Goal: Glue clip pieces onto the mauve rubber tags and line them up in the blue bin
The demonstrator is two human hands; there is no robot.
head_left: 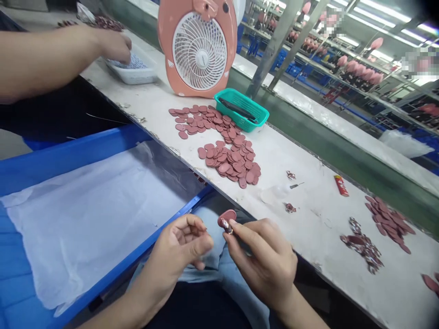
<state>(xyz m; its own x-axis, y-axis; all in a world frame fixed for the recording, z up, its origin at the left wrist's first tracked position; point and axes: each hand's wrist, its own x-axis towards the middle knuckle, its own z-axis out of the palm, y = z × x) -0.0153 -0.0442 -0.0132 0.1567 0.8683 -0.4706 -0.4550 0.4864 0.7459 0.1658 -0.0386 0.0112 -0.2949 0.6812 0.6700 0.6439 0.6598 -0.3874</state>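
White worktable (284, 151) — heaped reddish discs (236, 156), fan (201, 58), strip lights (386, 10) overhead

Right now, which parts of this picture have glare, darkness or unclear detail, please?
Head view: ceiling lights glare at upper right; in the head view, two patches there are pixelated and the top-right corner darkens; also in head view, fine detail is soft on the small reddish piece in the right hand.

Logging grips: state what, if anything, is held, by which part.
Right hand: small maroon-white piece against reddish oval disc, pinched near the piece's lower end. Left hand: nothing visible.
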